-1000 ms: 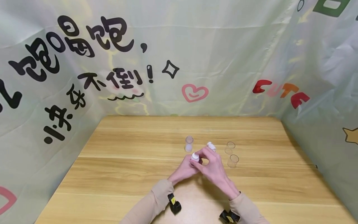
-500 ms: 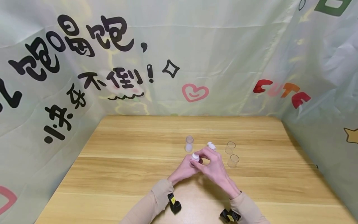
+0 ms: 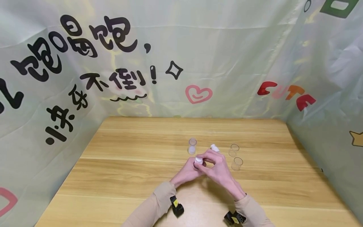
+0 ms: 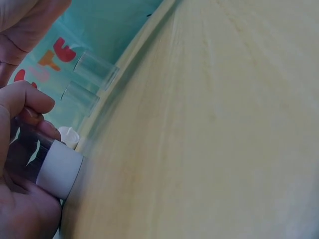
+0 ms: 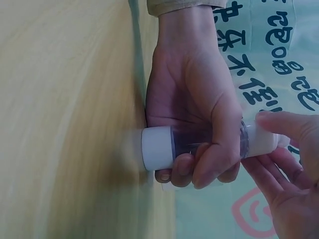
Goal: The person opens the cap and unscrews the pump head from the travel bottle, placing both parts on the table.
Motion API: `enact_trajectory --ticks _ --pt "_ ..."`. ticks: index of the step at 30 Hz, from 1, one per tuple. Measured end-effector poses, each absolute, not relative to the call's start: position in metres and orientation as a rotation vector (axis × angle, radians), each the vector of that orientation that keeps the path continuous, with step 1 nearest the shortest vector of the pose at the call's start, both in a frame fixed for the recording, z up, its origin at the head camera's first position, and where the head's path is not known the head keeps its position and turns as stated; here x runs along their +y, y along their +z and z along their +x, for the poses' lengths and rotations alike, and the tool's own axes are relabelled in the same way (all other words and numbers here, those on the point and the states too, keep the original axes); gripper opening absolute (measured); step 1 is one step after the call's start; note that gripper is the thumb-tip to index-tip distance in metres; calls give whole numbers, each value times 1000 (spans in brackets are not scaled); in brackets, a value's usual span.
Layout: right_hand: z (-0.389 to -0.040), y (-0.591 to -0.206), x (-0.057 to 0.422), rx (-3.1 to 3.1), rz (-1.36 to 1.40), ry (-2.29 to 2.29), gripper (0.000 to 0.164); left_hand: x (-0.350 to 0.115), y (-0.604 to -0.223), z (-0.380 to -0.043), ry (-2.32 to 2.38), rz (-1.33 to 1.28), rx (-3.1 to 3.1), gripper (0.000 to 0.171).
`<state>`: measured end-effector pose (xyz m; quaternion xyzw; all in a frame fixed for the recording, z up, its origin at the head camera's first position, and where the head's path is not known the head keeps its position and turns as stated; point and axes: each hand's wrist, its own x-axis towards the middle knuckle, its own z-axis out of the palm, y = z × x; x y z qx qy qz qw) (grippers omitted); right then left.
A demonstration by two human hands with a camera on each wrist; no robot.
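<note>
My left hand (image 3: pixel 188 171) grips a small clear bottle (image 5: pixel 187 141) with a white base (image 5: pixel 158 148). The base sits close to the tabletop in both wrist views; whether it touches cannot be told. At the bottle's other end, my right hand (image 3: pixel 217 166) pinches the white top (image 3: pixel 198 160) between thumb and fingers. From above, the fingers hide most of the bottle. Beyond the hands lies a white pump-like piece (image 3: pixel 215 148), partly behind the right hand. Another clear bottle with a whitish lower part (image 3: pixel 192 146) stands just behind the left hand.
Two clear cylindrical covers (image 3: pixel 233 150) (image 3: pixel 236 164) stand on the wooden table (image 3: pixel 136 176), right of my right hand. Printed cloth (image 3: pixel 227 63) walls the table at the back and both sides. Black wrist cameras (image 3: pixel 177 207) hang below both sleeves.
Both hands stay on the same bottle and white top. The right wrist has shifted very slightly to the right, and the fingers on the top have turned a little.
</note>
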<state>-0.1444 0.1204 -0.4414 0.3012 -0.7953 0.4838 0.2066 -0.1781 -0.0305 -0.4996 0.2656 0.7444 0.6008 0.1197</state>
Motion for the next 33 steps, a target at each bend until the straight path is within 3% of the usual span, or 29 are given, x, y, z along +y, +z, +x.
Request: enact_trajectory --ticks 7,11,16,21,27,33 --pt "-142 -440 121 -2324 839 1285 38 -28 -501 -180 1798 787 2132 12" --pt "-140 -442 120 -2348 761 1156 50 -28 -502 -181 1800 813 2120 22" --pt "-139 -443 119 -2318 795 1171 42 -29 -504 -180 1810 806 2131 23" --pt "-138 -443 118 -2376 836 1183 48 -29 -504 -180 1865 827 2062 17" --pt "-139 -443 116 -2342 814 1176 39 -29 -502 -179 1856 812 2068 18" --pt "-140 -444 116 -2326 825 1206 43 -30 -502 -180 1834 821 2082 14"
